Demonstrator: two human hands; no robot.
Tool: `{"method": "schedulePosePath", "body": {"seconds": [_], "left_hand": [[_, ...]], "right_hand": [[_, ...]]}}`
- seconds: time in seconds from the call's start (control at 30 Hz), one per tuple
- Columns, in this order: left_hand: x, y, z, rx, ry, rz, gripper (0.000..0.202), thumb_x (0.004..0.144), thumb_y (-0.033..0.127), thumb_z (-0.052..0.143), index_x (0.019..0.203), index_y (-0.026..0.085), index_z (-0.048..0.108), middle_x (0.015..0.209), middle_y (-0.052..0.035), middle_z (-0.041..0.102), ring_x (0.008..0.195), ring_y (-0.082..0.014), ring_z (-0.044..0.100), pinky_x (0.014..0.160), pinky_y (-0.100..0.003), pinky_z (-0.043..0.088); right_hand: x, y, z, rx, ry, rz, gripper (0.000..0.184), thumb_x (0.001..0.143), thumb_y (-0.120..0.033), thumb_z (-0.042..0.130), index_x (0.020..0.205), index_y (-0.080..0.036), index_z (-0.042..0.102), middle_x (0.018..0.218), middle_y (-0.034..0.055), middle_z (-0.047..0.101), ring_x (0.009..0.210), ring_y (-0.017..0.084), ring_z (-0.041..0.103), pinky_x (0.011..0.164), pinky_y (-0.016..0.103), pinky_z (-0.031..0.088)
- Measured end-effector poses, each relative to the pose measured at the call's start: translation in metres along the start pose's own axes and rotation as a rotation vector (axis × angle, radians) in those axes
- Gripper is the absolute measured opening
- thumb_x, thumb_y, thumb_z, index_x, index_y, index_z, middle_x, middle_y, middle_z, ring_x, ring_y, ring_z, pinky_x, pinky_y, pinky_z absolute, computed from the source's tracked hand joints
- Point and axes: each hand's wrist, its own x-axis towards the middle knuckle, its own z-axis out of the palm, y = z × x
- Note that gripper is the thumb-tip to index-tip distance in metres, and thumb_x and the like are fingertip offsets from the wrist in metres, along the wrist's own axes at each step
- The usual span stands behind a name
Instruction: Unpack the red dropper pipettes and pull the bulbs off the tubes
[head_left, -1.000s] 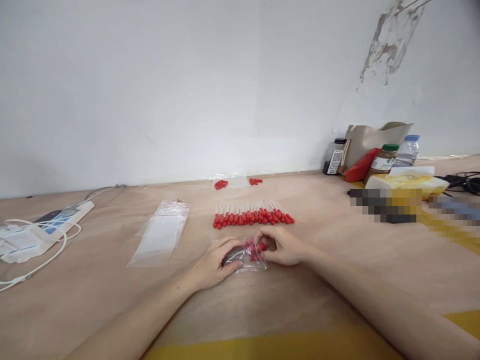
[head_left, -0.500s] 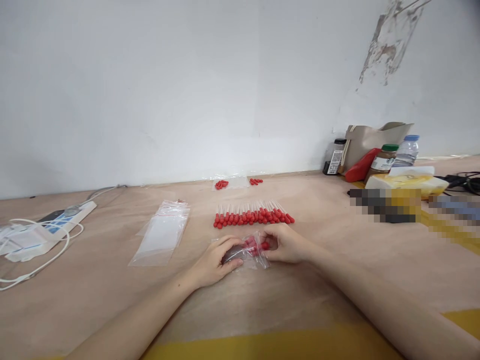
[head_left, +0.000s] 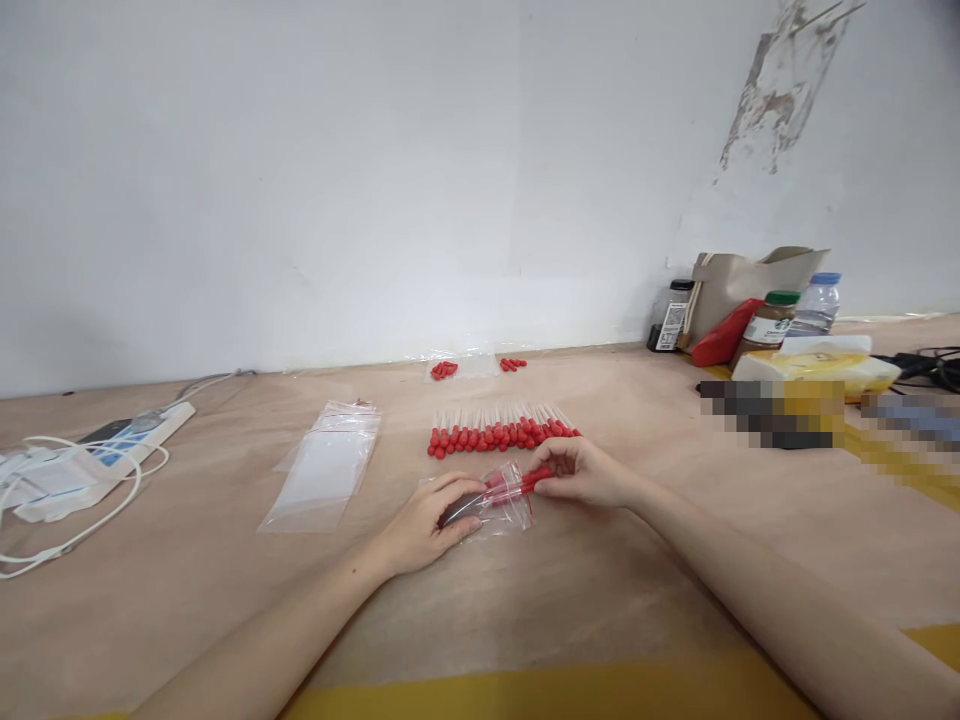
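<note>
My left hand (head_left: 439, 520) curls round a clear zip bag (head_left: 512, 515) and holds it against the table, with its mouth toward the right. At that mouth my right hand (head_left: 577, 472) pinches droppers by their red bulbs (head_left: 535, 479). Their thin clear stems run left into the bag, where more red shows through the plastic. How many are inside I cannot tell. Just beyond both hands lies a row of red-bulbed droppers (head_left: 491, 436), stems pointing away from me; my right hand covers part of its right end.
Flat clear zip bags (head_left: 322, 475) lie in a stack to the left. Against the wall are small piles of red bulbs (head_left: 444, 371) by a clear bag. A power strip (head_left: 105, 465) with white cables is far left; bottles, a jar (head_left: 769, 325) and a tissue pack (head_left: 821, 370) stand right.
My right hand has shifted slightly right, and the red bulbs in its fingers now stick out of the bag's mouth. My left hand has barely moved.
</note>
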Motion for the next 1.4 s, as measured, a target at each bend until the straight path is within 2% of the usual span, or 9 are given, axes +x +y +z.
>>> {"method": "schedulePosePath", "body": {"seconds": [0.1,0.3,0.43,0.53,0.63,0.77,0.87,1.0,1.4], "left_hand": [[-0.001,-0.003,-0.001,0.018,-0.003,0.008,0.034,0.084,0.032,0.047,0.117,0.025,0.047,0.118,-0.0041,0.053,0.107,-0.0181,0.049,0.092,-0.034,0.038],[-0.003,-0.003,-0.003,0.034,-0.008,-0.003,0.034,0.084,0.032,0.048,0.117,0.026,0.048,0.119,-0.0036,0.053,0.107,-0.0181,0.050,0.091,-0.034,0.039],[-0.004,-0.002,-0.003,0.039,-0.002,-0.023,0.035,0.083,0.031,0.049,0.118,0.027,0.047,0.119,-0.0025,0.053,0.108,-0.0176,0.049,0.093,-0.034,0.038],[-0.004,-0.003,-0.003,0.033,-0.003,-0.015,0.035,0.083,0.031,0.049,0.118,0.027,0.047,0.120,-0.0026,0.052,0.109,-0.0174,0.049,0.093,-0.034,0.038],[-0.004,-0.004,-0.003,0.024,-0.006,-0.005,0.034,0.084,0.031,0.048,0.118,0.026,0.047,0.120,-0.0029,0.052,0.110,-0.0173,0.048,0.093,-0.034,0.038],[-0.003,-0.004,-0.003,0.030,-0.017,-0.006,0.034,0.084,0.031,0.048,0.118,0.026,0.048,0.120,-0.0035,0.052,0.109,-0.0177,0.048,0.093,-0.035,0.038],[-0.003,-0.005,-0.003,0.033,-0.017,-0.012,0.033,0.084,0.031,0.048,0.116,0.025,0.048,0.121,-0.0036,0.052,0.110,-0.0177,0.048,0.093,-0.034,0.037],[-0.003,-0.006,-0.002,0.024,-0.017,0.000,0.033,0.084,0.031,0.047,0.116,0.026,0.048,0.120,-0.0038,0.052,0.109,-0.0177,0.049,0.093,-0.034,0.038],[-0.003,-0.004,-0.003,0.017,-0.011,-0.008,0.034,0.083,0.030,0.048,0.117,0.026,0.048,0.121,-0.0035,0.052,0.109,-0.0180,0.049,0.093,-0.035,0.038]], "right_hand": [[0.002,0.002,-0.007,0.172,0.026,0.057,0.030,0.066,-0.035,0.066,0.085,-0.014,0.057,0.082,0.0040,0.064,0.076,0.012,0.060,0.070,0.026,0.047],[0.004,-0.001,-0.015,0.223,0.133,0.177,0.041,0.067,-0.045,0.064,0.092,-0.014,0.056,0.079,0.0045,0.066,0.065,0.012,0.061,0.064,0.027,0.050],[0.000,-0.005,-0.044,0.302,0.322,0.106,0.037,0.065,-0.041,0.067,0.092,-0.019,0.055,0.074,0.0012,0.065,0.063,0.012,0.062,0.063,0.028,0.050],[-0.006,-0.006,-0.071,0.340,0.519,-0.016,0.032,0.066,-0.040,0.066,0.090,-0.021,0.055,0.082,0.0018,0.066,0.070,0.013,0.064,0.070,0.031,0.051],[-0.008,0.003,-0.087,0.215,0.671,-0.107,0.031,0.066,-0.040,0.066,0.089,-0.021,0.056,0.089,0.0036,0.066,0.083,0.017,0.063,0.080,0.036,0.049],[-0.004,0.030,-0.084,-0.148,0.787,-0.083,0.032,0.066,-0.041,0.065,0.087,-0.019,0.059,0.086,0.0070,0.066,0.082,0.020,0.063,0.081,0.039,0.048],[0.000,0.049,-0.073,-0.290,0.803,-0.105,0.028,0.069,-0.040,0.062,0.085,-0.018,0.060,0.088,0.0073,0.065,0.082,0.019,0.062,0.079,0.038,0.048],[0.004,0.060,-0.061,-0.332,0.780,-0.111,0.022,0.073,-0.038,0.056,0.083,-0.020,0.060,0.090,0.0058,0.064,0.087,0.018,0.060,0.082,0.036,0.048],[-0.002,0.060,-0.062,-0.351,0.497,0.026,0.025,0.071,-0.035,0.059,0.089,-0.018,0.060,0.085,0.0048,0.065,0.074,0.017,0.062,0.071,0.033,0.050]]}}
